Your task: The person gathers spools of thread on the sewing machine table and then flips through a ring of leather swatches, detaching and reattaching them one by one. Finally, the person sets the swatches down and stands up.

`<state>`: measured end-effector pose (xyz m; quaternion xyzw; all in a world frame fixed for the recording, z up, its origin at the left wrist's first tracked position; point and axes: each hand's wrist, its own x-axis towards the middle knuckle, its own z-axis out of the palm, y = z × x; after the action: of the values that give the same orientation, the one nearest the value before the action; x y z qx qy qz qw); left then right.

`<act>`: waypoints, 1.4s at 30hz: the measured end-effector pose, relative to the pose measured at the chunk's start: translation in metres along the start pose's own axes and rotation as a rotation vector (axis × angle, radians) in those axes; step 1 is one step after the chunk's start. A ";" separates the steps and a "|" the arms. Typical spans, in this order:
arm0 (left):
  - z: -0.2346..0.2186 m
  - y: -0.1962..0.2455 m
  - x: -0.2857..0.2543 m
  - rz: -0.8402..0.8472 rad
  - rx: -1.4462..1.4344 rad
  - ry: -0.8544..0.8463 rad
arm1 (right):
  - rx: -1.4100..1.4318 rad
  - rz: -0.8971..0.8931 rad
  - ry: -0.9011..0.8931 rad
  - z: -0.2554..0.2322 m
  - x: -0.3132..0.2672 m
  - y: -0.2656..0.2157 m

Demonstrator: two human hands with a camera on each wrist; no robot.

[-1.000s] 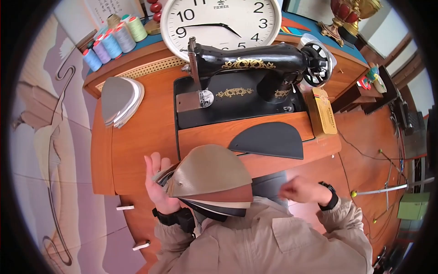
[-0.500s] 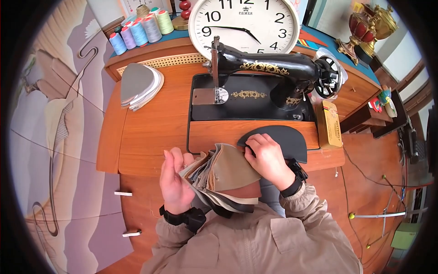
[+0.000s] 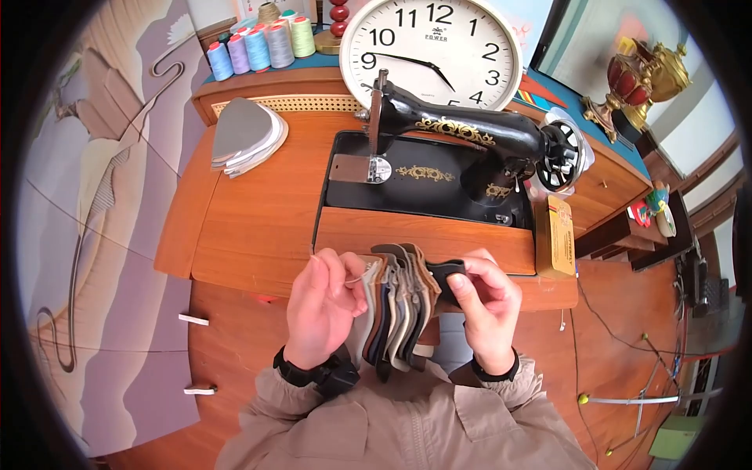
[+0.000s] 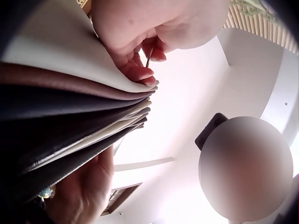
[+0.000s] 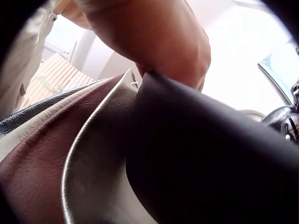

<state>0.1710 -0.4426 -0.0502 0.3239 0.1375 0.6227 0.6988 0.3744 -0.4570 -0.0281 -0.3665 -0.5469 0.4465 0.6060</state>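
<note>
A bunch of leather swatches (image 3: 392, 309) in grey, brown, navy, cream and black hangs between my hands, their upper corners gathered together. My left hand (image 3: 309, 313) is at the bunch's left side. In the left wrist view its fingertips pinch a thin wire (image 4: 149, 58) beside the corners of the swatches. On the other side, my right hand (image 3: 487, 317) pinches the corner of a black leather piece (image 3: 448, 272) between thumb and fingers. In the right wrist view this black piece (image 5: 201, 149) lies right beside the brown swatch (image 5: 100, 158).
The black sewing machine (image 3: 454, 129) stands on the wooden table (image 3: 258, 211) ahead of me. A stack of grey and white pieces (image 3: 247, 135) lies at the left. The yellow box (image 3: 558, 235) is at the right, a clock (image 3: 415, 47) and thread spools (image 3: 258, 48) behind.
My right hand reached to the table, took the black leather piece and brought it to the bunch. The swatches turned from lying flat-side up to showing their edges, fanned between my hands.
</note>
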 end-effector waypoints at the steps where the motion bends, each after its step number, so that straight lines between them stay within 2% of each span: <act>1: 0.004 0.000 -0.002 -0.009 0.033 -0.008 | -0.046 -0.076 0.032 0.001 -0.001 -0.004; 6: 0.011 -0.002 -0.007 0.003 0.062 -0.081 | -0.224 -0.156 0.036 0.001 -0.005 -0.016; 10: 0.011 -0.004 -0.007 0.010 0.092 -0.065 | -0.224 -0.153 0.018 0.000 -0.006 -0.015; 12: 0.009 -0.006 -0.007 0.009 0.093 -0.052 | -0.134 -0.081 0.019 0.001 -0.008 -0.014; 14: 0.006 -0.008 -0.006 -0.013 -0.024 0.029 | -0.107 -0.056 -0.006 0.002 -0.010 -0.012; 17: -0.003 -0.010 -0.004 -0.019 -0.113 0.000 | -0.060 -0.025 -0.042 0.007 -0.012 -0.010; 23: -0.011 -0.012 -0.005 -0.094 -0.368 0.056 | -0.130 -0.127 -0.075 0.021 -0.006 -0.012; 25: -0.012 -0.013 -0.006 -0.095 -0.363 0.045 | -0.166 -0.132 -0.068 0.023 0.000 -0.016; 28: -0.003 -0.010 -0.007 -0.093 -0.248 0.124 | -0.237 -0.149 -0.077 0.025 0.006 -0.019; 34: -0.013 -0.008 -0.010 -0.037 -0.158 0.018 | -0.270 -0.150 -0.207 0.022 0.012 -0.025; 42: -0.009 0.000 -0.014 -0.022 -0.060 0.050 | -0.320 -0.126 -0.278 0.019 0.009 -0.032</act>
<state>0.1634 -0.4534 -0.0602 0.2854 0.1396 0.6269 0.7114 0.3605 -0.4601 0.0076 -0.3581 -0.7109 0.3614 0.4856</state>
